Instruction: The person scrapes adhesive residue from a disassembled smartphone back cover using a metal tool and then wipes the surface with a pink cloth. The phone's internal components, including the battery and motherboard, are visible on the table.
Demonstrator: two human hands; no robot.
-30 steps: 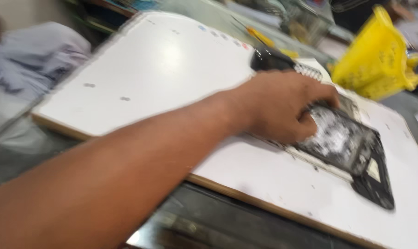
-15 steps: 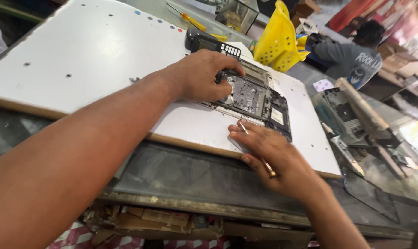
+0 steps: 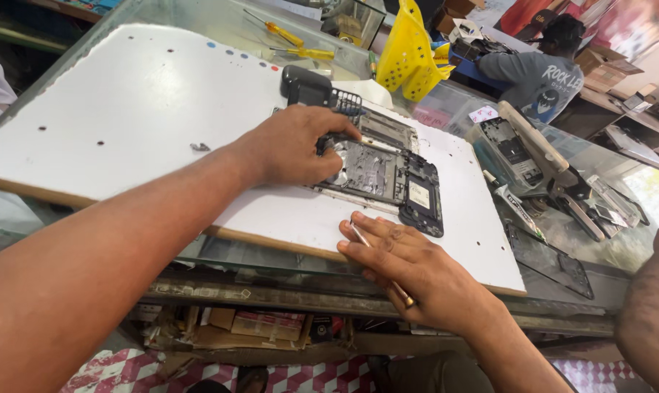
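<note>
Item 1: dark opened phone frame with exposed metal plate and circuitry (image 3: 388,178), flat on the white rectangular work board (image 3: 126,109), at the board's 3 o'clock. Left hand (image 3: 293,149) pressed on the frame's 9 o'clock end, fingers curled over it. Right hand (image 3: 409,266) at the frame's 6 o'clock, flat on the board edge, thin metal tool (image 3: 377,262) under its fingers. Yellow perforated plastic tray (image 3: 406,51) at 12 o'clock.

free: bare white board (image 3: 111,116), left and centre of frame | blocked: opened phone frame (image 3: 388,175) centre-right, yellow bag (image 3: 409,51) upper centre, screwdrivers (image 3: 293,44) top, phone parts (image 3: 540,167) right
</note>
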